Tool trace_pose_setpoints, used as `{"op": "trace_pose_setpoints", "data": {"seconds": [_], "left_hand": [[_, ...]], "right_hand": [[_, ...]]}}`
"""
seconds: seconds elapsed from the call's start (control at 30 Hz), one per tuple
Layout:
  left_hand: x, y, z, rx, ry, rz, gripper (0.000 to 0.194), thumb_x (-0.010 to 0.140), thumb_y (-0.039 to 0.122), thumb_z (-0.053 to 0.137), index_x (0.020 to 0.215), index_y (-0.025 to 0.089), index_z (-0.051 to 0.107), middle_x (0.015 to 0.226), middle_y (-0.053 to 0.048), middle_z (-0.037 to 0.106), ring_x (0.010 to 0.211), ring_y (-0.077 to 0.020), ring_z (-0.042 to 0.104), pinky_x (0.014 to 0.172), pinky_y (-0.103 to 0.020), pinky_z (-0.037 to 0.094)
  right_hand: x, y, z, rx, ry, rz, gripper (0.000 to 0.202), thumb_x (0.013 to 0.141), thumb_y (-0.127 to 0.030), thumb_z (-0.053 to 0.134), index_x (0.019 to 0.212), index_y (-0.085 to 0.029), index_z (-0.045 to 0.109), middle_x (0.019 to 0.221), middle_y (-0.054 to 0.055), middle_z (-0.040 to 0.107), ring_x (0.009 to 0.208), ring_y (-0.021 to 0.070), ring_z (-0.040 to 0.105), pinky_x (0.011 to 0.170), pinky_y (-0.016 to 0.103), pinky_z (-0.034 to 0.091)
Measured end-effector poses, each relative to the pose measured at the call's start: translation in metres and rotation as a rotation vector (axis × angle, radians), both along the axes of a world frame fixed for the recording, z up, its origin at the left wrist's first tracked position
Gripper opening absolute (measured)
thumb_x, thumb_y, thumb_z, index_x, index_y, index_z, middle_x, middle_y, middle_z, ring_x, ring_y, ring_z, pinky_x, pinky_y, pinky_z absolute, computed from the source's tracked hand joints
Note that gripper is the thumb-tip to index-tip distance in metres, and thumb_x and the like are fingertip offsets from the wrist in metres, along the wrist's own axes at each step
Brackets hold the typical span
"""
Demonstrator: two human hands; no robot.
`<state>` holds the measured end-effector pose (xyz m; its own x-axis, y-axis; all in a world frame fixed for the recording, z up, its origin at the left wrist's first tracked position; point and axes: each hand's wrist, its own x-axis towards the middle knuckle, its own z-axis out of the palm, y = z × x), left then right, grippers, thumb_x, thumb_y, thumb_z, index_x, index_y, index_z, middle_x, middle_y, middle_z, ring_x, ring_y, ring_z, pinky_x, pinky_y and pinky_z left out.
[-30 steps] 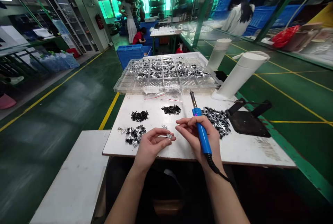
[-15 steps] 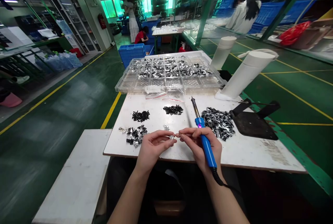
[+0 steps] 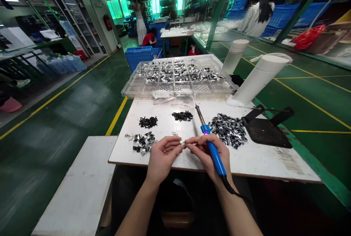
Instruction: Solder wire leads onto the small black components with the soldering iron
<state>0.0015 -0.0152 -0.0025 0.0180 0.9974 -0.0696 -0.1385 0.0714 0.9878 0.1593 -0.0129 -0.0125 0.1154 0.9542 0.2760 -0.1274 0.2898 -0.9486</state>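
Between thumb and fingers of my left hand (image 3: pixel 163 155) is pinched a small shiny metal piece (image 3: pixel 182 142). My right hand (image 3: pixel 210 151) has its thumb and index fingertips at that same piece, while a blue soldering iron (image 3: pixel 216 157) lies across the hand, gripped by it. The iron's tip points up and away, and its black cable runs down along my right forearm. Beyond my left hand is a heap of silver and black metal pieces (image 3: pixel 144 142). A few tiny silver bits (image 3: pixel 174 134) lie just behind my fingertips.
Two piles of small black parts (image 3: pixel 148 122) (image 3: pixel 182 116) and a larger heap of metal clips (image 3: pixel 229 130) lie on the white board (image 3: pixel 128 159). A black stand (image 3: pixel 270 131), white cylinders (image 3: pixel 259 78) and a clear compartment tray (image 3: pixel 126 90) surround them. People are in the background.
My right hand has moved slightly left, bringing its fingertips against the metal piece in my left hand. The soldering iron has shifted left with it.
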Motion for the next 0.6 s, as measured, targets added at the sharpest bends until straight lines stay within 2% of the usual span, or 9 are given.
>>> {"op": "trace_pose_setpoints", "data": {"seconds": [0.17,0.33,0.6], "left_hand": [[-0.0004,-0.0011,0.0023,-0.002,0.009,-0.011,0.028,0.075,0.031,0.085,0.098,0.017,0.080,0.096,-0.009,0.081,0.093,-0.0256,0.078,0.090,-0.036,0.063],[0.0005,-0.0026,0.0039,0.018,0.025,0.012,0.024,0.074,0.028,0.085,0.094,0.017,0.081,0.096,-0.008,0.081,0.092,-0.0246,0.077,0.090,-0.034,0.063],[0.0017,-0.0021,0.0051,0.007,0.032,0.056,0.019,0.070,0.026,0.087,0.084,0.016,0.078,0.087,-0.007,0.081,0.084,-0.0226,0.078,0.083,-0.031,0.064]], "right_hand": [[-0.0007,-0.0002,0.0003,0.018,0.017,0.008,0.026,0.079,-0.023,0.084,0.084,-0.024,0.058,0.087,0.003,0.078,0.077,0.0187,0.074,0.070,0.031,0.062],[-0.0022,0.0009,-0.0029,0.067,0.038,-0.008,0.026,0.077,-0.020,0.085,0.089,-0.025,0.062,0.089,0.002,0.075,0.080,0.0172,0.073,0.066,0.026,0.059],[-0.0021,-0.0001,-0.0046,0.085,-0.024,-0.013,0.024,0.079,-0.018,0.082,0.090,-0.024,0.061,0.087,0.002,0.073,0.078,0.0168,0.072,0.066,0.026,0.059]]}}
